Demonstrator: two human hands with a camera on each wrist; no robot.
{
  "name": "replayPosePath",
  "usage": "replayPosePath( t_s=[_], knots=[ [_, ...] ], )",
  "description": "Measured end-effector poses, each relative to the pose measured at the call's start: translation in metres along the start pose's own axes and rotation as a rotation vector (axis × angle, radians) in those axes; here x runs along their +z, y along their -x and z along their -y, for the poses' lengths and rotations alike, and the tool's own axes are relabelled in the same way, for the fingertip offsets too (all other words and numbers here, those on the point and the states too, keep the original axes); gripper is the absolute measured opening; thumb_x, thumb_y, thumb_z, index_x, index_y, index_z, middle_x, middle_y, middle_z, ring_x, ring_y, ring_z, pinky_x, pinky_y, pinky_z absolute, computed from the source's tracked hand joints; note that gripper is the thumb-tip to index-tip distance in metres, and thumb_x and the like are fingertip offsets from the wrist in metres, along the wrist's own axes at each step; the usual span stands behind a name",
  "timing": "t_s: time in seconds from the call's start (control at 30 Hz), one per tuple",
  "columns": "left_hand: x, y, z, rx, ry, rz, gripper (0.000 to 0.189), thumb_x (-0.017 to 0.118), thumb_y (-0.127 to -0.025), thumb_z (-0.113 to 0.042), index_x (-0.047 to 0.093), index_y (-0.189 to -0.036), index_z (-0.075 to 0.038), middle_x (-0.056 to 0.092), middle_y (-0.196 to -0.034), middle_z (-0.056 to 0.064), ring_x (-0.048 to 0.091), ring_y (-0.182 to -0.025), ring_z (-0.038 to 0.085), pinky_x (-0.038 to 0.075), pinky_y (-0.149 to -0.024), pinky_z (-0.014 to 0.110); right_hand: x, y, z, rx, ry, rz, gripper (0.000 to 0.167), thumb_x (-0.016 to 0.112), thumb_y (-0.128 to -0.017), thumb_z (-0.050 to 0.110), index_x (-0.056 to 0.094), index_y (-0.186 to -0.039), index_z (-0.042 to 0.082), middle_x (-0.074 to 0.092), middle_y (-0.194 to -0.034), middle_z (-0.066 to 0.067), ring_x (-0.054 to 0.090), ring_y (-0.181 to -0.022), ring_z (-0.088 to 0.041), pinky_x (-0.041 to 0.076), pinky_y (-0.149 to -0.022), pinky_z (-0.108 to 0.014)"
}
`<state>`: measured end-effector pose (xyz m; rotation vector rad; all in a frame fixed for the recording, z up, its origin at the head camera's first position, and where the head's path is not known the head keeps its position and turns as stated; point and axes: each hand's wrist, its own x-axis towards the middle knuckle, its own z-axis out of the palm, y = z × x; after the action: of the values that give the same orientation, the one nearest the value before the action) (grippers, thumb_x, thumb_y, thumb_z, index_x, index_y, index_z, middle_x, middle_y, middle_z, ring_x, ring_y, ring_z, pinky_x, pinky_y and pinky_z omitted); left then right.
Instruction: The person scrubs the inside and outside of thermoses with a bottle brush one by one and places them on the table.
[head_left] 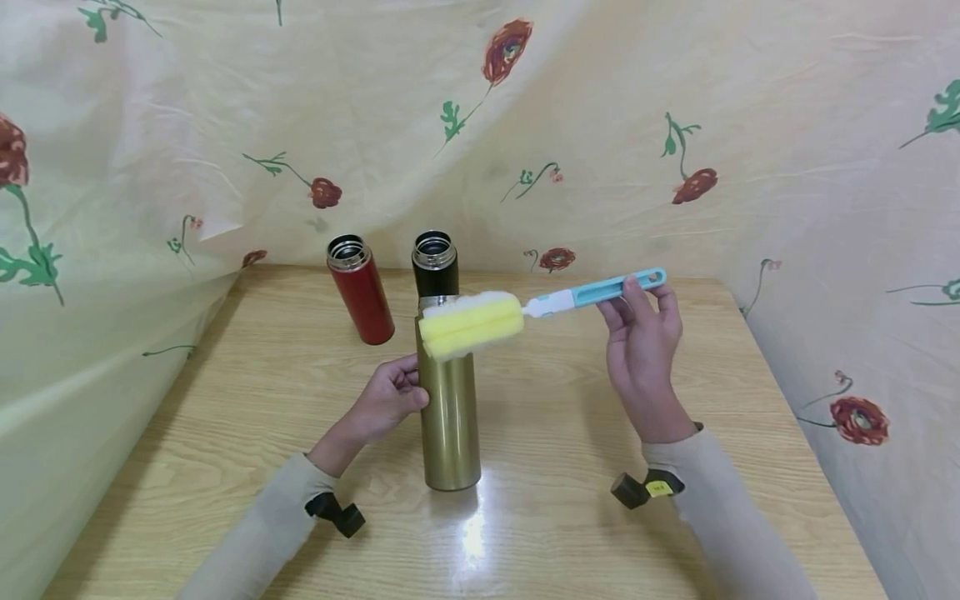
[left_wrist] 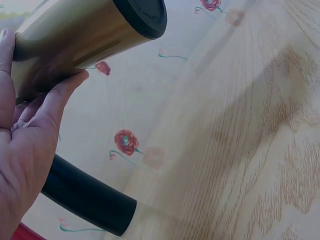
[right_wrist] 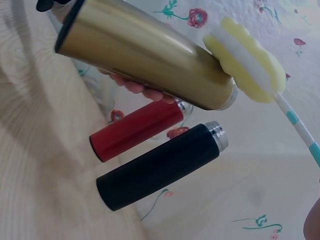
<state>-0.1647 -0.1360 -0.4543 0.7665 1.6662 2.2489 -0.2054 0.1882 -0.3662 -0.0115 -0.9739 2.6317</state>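
A gold thermos bottle is held upright by my left hand, whose fingers and thumb curl round its side. In the left wrist view its dark base is raised off the table. My right hand pinches the light-blue handle of a bottle brush. The brush lies nearly level, and its yellow and white sponge head overlaps the gold bottle's upper end in the head view. From the right wrist, the sponge appears beside the bottle's mouth, outside it.
Behind stand two more open-topped bottles, a red one to the left and a black one partly hidden by the gold bottle. They are on a wooden table. A flowered cloth hangs round the back and sides.
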Motion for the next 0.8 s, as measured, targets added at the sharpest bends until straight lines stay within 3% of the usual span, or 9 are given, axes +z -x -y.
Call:
replayPosePath(
  t_s=[0.17,0.33,0.6,0.8],
  knots=[
    [0.001,0.0,-0.001,-0.003,0.001,-0.004,0.075,0.079,-0.085,-0.049,0.058,-0.13,0.007,0.075,-0.106,0.0,0.071,-0.094,0.011,0.059,-0.077,0.023,0.011,-0.006,0.0,-0.014,-0.041,-0.015,0.025,0.07,-0.095,0.004,0.05,-0.11,0.003,0.061,-0.101,-0.013,0.074,-0.081,-0.021,0.058,-0.085,-0.027],
    [0.002,-0.001,-0.002,0.001,0.029,0.005,0.071,0.079,-0.084,-0.049,0.06,-0.13,0.001,0.075,-0.107,0.001,0.072,-0.095,0.012,0.06,-0.079,0.025,0.015,-0.006,0.001,-0.013,-0.059,-0.035,0.024,0.071,-0.094,0.002,0.052,-0.109,0.002,0.061,-0.1,-0.013,0.073,-0.077,-0.021,0.059,-0.082,-0.027],
    [0.001,-0.003,-0.004,0.016,0.022,-0.002,0.067,0.077,-0.083,-0.052,0.062,-0.128,-0.005,0.076,-0.107,0.001,0.071,-0.095,0.011,0.059,-0.078,0.024,0.005,0.003,0.002,0.045,-0.028,-0.07,0.021,0.069,-0.095,0.002,0.052,-0.107,0.003,0.06,-0.098,-0.011,0.072,-0.077,-0.02,0.058,-0.083,-0.026],
    [0.0,-0.005,-0.005,0.027,-0.004,-0.025,0.074,0.077,-0.082,-0.054,0.061,-0.128,0.001,0.075,-0.107,0.001,0.069,-0.095,0.01,0.058,-0.078,0.022,-0.008,0.013,0.004,0.08,0.0,-0.072,0.021,0.068,-0.096,0.002,0.051,-0.108,0.003,0.061,-0.095,-0.01,0.071,-0.075,-0.019,0.059,-0.083,-0.027]
  ],
)
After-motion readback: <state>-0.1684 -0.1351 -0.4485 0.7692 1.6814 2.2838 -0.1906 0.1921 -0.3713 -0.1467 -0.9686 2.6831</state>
